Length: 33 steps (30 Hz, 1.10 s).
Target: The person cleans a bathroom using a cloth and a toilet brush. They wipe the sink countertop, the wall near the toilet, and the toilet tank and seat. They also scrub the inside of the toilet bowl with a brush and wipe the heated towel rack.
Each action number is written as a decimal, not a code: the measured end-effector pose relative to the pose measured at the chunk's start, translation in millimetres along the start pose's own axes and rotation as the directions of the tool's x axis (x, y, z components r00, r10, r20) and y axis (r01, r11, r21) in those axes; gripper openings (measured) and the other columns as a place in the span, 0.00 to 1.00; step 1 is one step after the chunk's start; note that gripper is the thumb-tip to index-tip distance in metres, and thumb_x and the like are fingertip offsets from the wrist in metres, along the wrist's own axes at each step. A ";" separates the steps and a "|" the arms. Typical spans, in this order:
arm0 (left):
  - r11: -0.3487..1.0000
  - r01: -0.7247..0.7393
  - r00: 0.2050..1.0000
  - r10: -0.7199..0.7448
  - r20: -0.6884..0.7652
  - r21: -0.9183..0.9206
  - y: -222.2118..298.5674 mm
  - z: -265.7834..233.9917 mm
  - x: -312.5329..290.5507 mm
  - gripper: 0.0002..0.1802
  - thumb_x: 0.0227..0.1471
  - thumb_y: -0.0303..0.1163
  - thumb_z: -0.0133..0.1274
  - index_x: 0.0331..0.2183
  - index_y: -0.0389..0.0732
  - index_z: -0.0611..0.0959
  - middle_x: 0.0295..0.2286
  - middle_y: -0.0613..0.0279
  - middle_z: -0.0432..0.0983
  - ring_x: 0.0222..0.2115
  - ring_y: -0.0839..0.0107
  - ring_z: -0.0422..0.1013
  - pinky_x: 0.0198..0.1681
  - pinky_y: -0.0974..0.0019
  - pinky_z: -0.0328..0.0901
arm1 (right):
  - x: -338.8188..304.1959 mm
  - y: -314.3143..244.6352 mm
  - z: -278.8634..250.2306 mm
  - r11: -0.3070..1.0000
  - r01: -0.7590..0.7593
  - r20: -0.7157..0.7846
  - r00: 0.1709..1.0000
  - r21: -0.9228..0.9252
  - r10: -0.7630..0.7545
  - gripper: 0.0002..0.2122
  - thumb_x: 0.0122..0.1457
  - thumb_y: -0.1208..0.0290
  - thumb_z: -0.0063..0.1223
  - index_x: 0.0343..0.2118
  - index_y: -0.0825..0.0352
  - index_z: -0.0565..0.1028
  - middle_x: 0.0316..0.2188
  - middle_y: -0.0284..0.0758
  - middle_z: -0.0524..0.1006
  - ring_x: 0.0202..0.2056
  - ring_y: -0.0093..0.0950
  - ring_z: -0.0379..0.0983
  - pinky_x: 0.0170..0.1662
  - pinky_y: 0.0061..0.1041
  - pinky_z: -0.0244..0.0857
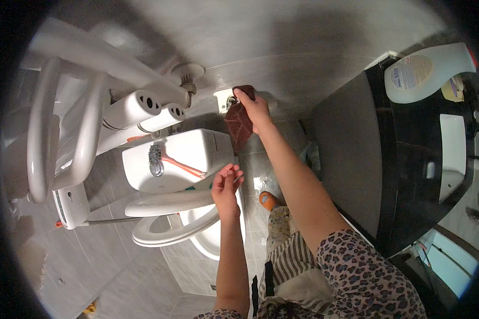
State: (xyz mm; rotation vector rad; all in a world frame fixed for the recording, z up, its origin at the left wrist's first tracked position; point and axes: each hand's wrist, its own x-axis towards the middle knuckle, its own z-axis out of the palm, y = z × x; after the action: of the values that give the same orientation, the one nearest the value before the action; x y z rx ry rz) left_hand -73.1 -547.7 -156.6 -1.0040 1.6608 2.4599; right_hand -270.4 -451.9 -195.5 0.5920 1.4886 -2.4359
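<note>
Cloth [239, 126] gripped in right hand [256, 110]; left hand [226, 190] half-curled near cistern [189, 146].

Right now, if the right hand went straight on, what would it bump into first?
Past the brown cloth that the right hand grips, probably the white wall fixture or the grey wall behind it; depth is unclear here.

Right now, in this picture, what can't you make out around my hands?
- Head view: part of the white wall fixture, covered by the brown cloth in your right hand.
- Head view: part of the toilet bowl, behind your left forearm.
- Head view: the label on the translucent bottle, print too small.
- Head view: part of the yellow item, behind that bottle.
</note>
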 end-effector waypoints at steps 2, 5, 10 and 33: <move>1.000 0.007 1.000 -0.007 0.002 0.001 -1.3 2.3 -2.3 0.13 0.57 0.30 0.47 0.43 0.35 0.75 0.38 0.58 0.75 0.35 0.72 0.72 0.40 0.69 0.68 | -0.2 -6.2 -11.0 0.938 -0.299 0.234 0.938 0.176 0.255 0.15 0.49 0.57 0.59 0.29 0.66 0.75 0.26 0.34 0.76 0.26 0.26 0.74 0.29 0.26 0.68; 1.000 0.016 0.999 -0.016 0.050 -0.004 -12.2 6.1 -3.1 0.12 0.57 0.30 0.48 0.42 0.35 0.75 0.37 0.57 0.75 0.35 0.72 0.72 0.39 0.68 0.69 | 17.9 -0.7 -31.6 0.792 -0.530 0.533 0.783 0.303 0.320 0.09 0.50 0.62 0.58 0.25 0.60 0.74 0.22 0.32 0.76 0.22 0.24 0.73 0.24 0.24 0.67; 0.998 0.054 0.998 -0.055 0.038 0.036 -20.2 2.3 -8.4 0.13 0.57 0.30 0.48 0.42 0.35 0.75 0.37 0.59 0.75 0.35 0.73 0.72 0.39 0.69 0.69 | -15.2 34.4 -7.0 0.610 -0.380 0.357 0.919 0.696 0.165 0.06 0.52 0.69 0.54 0.31 0.64 0.73 0.25 0.31 0.76 0.26 0.25 0.73 0.30 0.25 0.69; 0.992 -0.126 0.988 0.126 -0.093 0.012 3.9 -8.7 -42.6 0.10 0.57 0.28 0.47 0.39 0.36 0.77 0.33 0.60 0.76 0.32 0.72 0.72 0.37 0.70 0.69 | -13.5 38.8 28.8 0.887 -0.442 0.301 0.871 0.133 0.389 0.12 0.48 0.66 0.60 0.31 0.68 0.74 0.29 0.37 0.77 0.26 0.29 0.76 0.25 0.30 0.70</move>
State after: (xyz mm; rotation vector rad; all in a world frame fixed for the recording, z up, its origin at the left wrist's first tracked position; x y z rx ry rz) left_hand -36.3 -542.5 -133.8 -1.0612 1.8124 2.5201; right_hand -249.5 -495.5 -208.7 0.5306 0.9049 -2.2216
